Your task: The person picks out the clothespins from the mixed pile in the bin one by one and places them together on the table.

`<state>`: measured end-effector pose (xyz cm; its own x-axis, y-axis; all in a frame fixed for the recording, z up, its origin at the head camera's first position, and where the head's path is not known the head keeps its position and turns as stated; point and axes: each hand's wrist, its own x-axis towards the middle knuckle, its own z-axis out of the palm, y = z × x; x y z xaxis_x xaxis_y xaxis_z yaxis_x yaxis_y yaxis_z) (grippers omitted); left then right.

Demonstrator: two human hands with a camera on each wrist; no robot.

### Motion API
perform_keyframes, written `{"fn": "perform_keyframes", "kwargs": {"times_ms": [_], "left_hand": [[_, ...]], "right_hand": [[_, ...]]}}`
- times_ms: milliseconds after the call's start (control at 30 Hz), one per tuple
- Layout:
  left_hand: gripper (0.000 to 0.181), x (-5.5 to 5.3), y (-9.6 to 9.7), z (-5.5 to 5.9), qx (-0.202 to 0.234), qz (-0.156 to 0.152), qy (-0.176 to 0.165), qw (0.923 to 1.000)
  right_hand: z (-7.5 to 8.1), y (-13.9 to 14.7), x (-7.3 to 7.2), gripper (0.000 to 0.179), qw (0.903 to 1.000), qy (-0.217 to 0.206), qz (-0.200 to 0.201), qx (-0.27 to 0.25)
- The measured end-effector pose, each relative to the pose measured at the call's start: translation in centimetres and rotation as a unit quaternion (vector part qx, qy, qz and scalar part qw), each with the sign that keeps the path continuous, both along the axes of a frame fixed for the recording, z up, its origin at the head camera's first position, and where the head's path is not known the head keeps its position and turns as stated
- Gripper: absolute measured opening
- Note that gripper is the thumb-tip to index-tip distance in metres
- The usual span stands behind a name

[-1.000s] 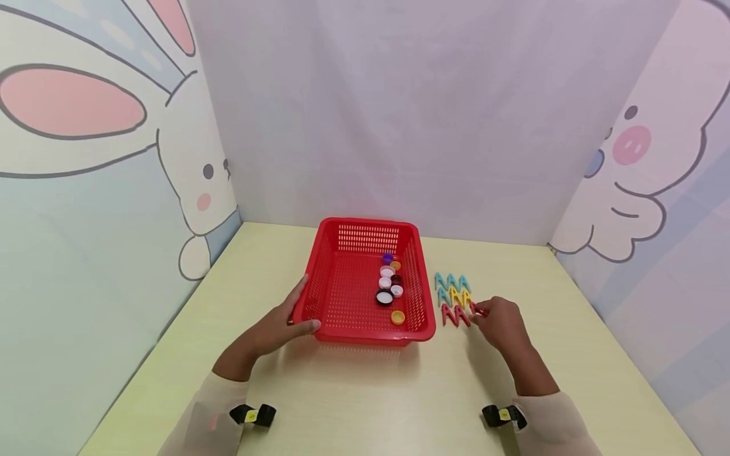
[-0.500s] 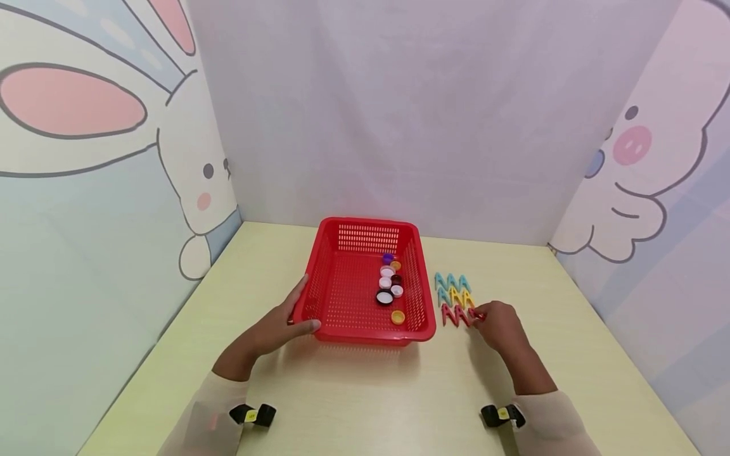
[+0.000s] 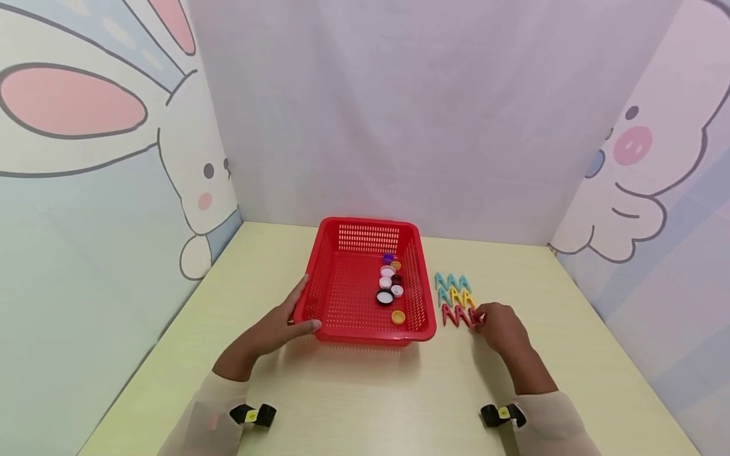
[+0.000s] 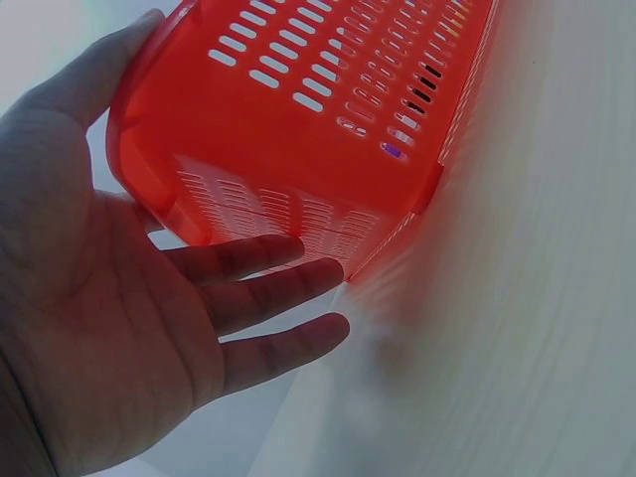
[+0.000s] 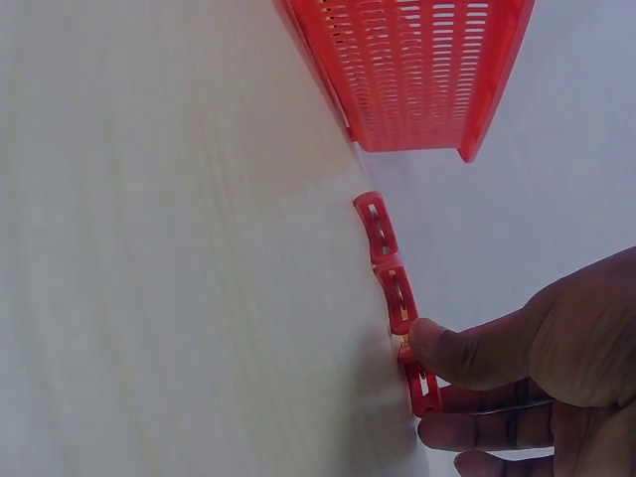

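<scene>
In the head view my right hand (image 3: pixel 502 326) pinches a red clothespin (image 5: pixel 422 390) between thumb and fingers, at the right end of a row with two other red clothespins (image 3: pixel 447 315). The right wrist view shows these three lined up end to end, close over the table. Behind them stand yellow clothespins (image 3: pixel 455 296) and several light blue clothespins (image 3: pixel 452 281). My left hand (image 3: pixel 276 326) rests at the near left corner of the red plastic basket (image 3: pixel 365 335), its thumb along the rim. Three of its fingers extend straight beside the basket wall in the left wrist view.
Inside the basket, along its right side, lie several bottle caps: a purple cap (image 3: pixel 388 258), a black-rimmed cap (image 3: pixel 384 297), a yellow cap (image 3: pixel 398 317) and white ones. A pale wooden table (image 3: pixel 353 405) bears everything. A light curtain (image 3: pixel 399 126) hangs at the back.
My right hand has moved slightly down and toward me, bringing the red clothespin level with the other two red ones. The left hand and the basket stay as they were.
</scene>
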<state>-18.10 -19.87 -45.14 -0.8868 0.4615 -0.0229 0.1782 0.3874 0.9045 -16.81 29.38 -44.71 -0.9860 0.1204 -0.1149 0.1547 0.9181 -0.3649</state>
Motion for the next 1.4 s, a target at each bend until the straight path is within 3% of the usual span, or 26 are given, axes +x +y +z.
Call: {"fn": "perform_keyframes", "kwargs": {"times_ms": [767, 1067, 1400], "left_hand": [[0.124, -0.2, -0.1, -0.2, 0.002, -0.003, 0.006, 1.0], [0.126, -0.1, -0.1, -0.3, 0.008, -0.006, 0.013, 0.9999], [0.129, -0.2, -0.3, -0.6, 0.012, -0.018, 0.042, 0.9989]], "right_hand": [[-0.5, 0.0, -0.2, 0.023, 0.9999, 0.002, 0.007, 0.011], [-0.3, -0.2, -0.2, 0.032, 0.9999, -0.004, -0.001, 0.013], [0.7, -0.1, 0.4, 0.048, 0.9989, 0.021, 0.003, 0.041]]}}
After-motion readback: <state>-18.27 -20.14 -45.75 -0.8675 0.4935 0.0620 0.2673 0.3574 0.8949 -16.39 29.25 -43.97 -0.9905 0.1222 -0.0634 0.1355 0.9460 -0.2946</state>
